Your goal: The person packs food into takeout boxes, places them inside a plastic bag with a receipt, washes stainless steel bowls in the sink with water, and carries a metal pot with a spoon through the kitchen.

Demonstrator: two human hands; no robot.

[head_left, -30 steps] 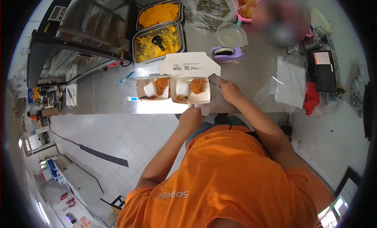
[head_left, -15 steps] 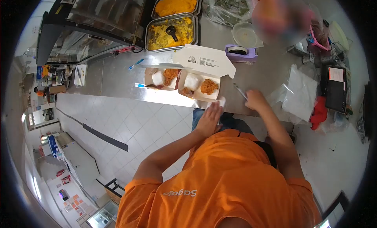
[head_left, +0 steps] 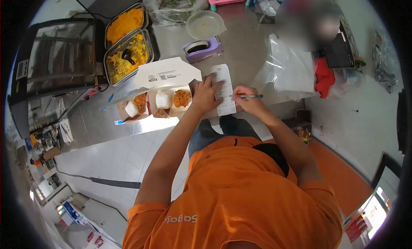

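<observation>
A printed slip (head_left: pixel 224 99) lies between your 2 hands on the steel counter (head_left: pixel 240 51), 12 o'clock being straight ahead of you. Your left hand (head_left: pixel 205 96), at 9 o'clock, rests with its fingers spread over the slip's left margin, gripping nothing visible. Your right hand (head_left: pixel 250 103), at 3 o'clock, is curled around a pen (head_left: pixel 256 96); whether its tip meets the paper cannot be told. Counted outward: 1 slip; 1 pen; 2 food boxes (head_left: pixel 180 68) at 9 o'clock, each showing 1 white packet (head_left: pixel 163 99) and 1 fried piece (head_left: pixel 182 98); 1 purple tape dispenser (head_left: pixel 204 55) at 11 o'clock; 2 trays (head_left: pixel 149 46) of yellow food at 10 o'clock. The slip's near end reaches the counter's front edge at 6 o'clock. The nearer box sits just beside your left hand. Steel surface extends toward 1 o'clock, between the dispenser and the clear plastic bags (head_left: pixel 292 73) at 2 o'clock.
</observation>
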